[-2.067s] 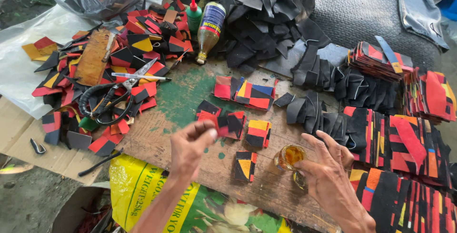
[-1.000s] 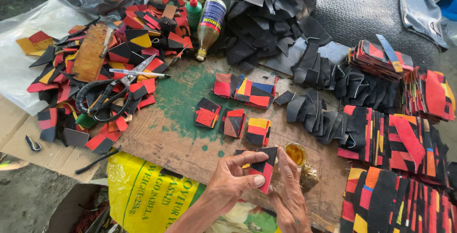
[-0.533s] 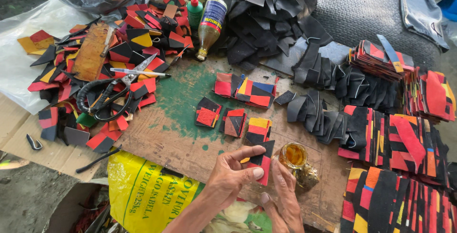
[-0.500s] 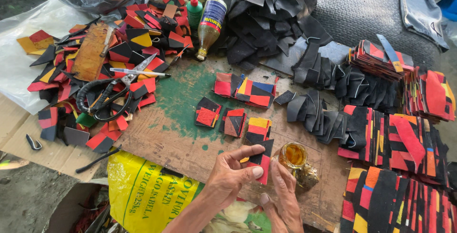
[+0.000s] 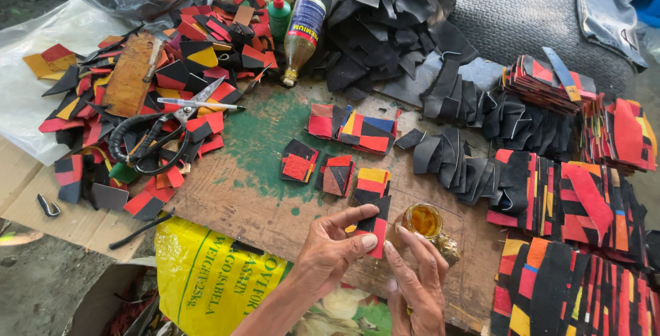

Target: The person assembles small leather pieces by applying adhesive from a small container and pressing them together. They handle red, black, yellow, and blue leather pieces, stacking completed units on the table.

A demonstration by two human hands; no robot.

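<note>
- We now have our left hand [image 5: 328,253] pinched on a small red-and-black patchwork piece [image 5: 375,220], thumb on top and index finger along its upper edge; two seconds ago this hand hovered empty over the board.
- Our right hand [image 5: 416,275] has left the little glue jar [image 5: 423,220] it reached for earlier and now meets the left, fingertips [image 5: 388,248] pressing the lower edge of the same piece; it grips nothing else.
- The piece sits raised at the near edge of the wooden board [image 5: 240,198], just beside the jar and just below the stacked striped patch [image 5: 371,183].
- Over the last half second the hold barely shifts, so we judge the piece is being pressed or folded between both hands rather than moved.
- The scissors [image 5: 161,133], glue bottle [image 5: 302,37] and scrap piles lie as before.
</note>
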